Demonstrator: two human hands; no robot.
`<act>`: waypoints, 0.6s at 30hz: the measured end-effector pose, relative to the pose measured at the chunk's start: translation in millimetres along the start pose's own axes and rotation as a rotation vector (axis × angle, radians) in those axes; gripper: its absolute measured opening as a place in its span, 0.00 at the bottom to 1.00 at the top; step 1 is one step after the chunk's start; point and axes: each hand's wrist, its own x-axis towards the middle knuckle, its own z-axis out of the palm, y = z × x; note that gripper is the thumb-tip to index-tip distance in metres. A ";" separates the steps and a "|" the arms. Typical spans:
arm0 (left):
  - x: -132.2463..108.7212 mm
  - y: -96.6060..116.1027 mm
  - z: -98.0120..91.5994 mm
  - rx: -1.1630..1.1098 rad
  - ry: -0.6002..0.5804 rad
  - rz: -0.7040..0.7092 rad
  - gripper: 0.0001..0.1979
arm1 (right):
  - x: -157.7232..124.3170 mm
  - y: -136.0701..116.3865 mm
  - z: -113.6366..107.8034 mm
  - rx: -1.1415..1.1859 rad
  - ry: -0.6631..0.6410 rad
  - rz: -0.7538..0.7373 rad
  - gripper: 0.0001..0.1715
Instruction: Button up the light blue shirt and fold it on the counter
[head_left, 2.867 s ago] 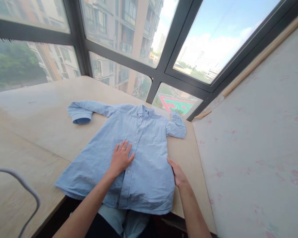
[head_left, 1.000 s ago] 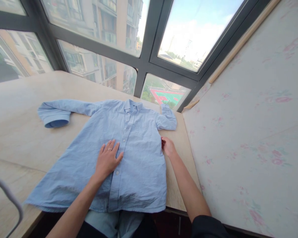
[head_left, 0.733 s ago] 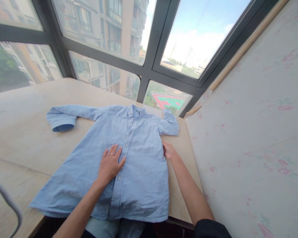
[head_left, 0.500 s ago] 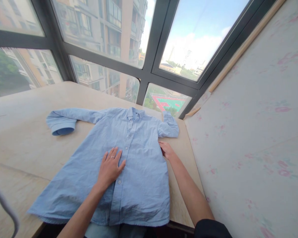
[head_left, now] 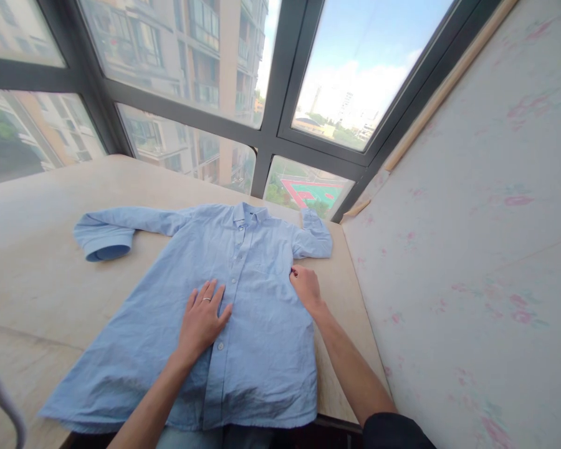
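A light blue button-up shirt [head_left: 257, 349] lies front up on a pale wooden table [head_left: 51, 293], collar toward the window. My left hand [head_left: 201, 321] rests flat and open on the shirt's middle, beside the button line, a ring on one finger. My right hand [head_left: 305, 287] is at the shirt's right side just below the armpit, its fingers curled onto the fabric edge. The left sleeve [head_left: 116, 227] stretches out to the left with its cuff turned back. The right sleeve [head_left: 314, 237] is bunched short near the table's corner.
Large dark-framed windows [head_left: 271, 125] run behind the table. A pale flowered wall panel [head_left: 472, 249] rises along the right edge. A grey curved wire or tube [head_left: 4, 399] shows at the lower left. The shirt's hem hangs over the near table edge.
My right hand has slid up along the shirt's right side from near the hem to just under the armpit and onto the fabric. My left hand has stayed flat in place.
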 end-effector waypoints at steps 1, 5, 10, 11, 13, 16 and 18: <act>0.1 0.0 -0.1 0.001 -0.003 0.001 0.27 | -0.9 2.8 -0.8 -0.010 0.002 -0.003 0.14; 0.2 0.0 -0.3 -0.001 0.004 0.002 0.27 | -3.5 15.6 -2.5 -0.026 0.022 -0.011 0.15; 0.1 0.4 -0.7 0.008 0.003 0.004 0.27 | -2.2 42.4 -2.4 0.184 0.104 0.077 0.14; 0.2 0.5 -0.7 0.007 0.003 0.004 0.27 | -1.5 49.3 -1.6 0.278 0.120 0.121 0.13; 0.4 0.8 -0.8 0.005 0.005 0.005 0.27 | -0.1 62.2 1.4 0.438 0.128 0.203 0.11; 0.8 1.3 -1.5 0.002 0.003 0.003 0.27 | 2.0 75.0 9.2 0.556 0.092 0.278 0.10; 1.0 1.7 -2.5 -0.002 -0.001 -0.001 0.27 | 3.3 78.1 14.0 0.644 0.051 0.328 0.10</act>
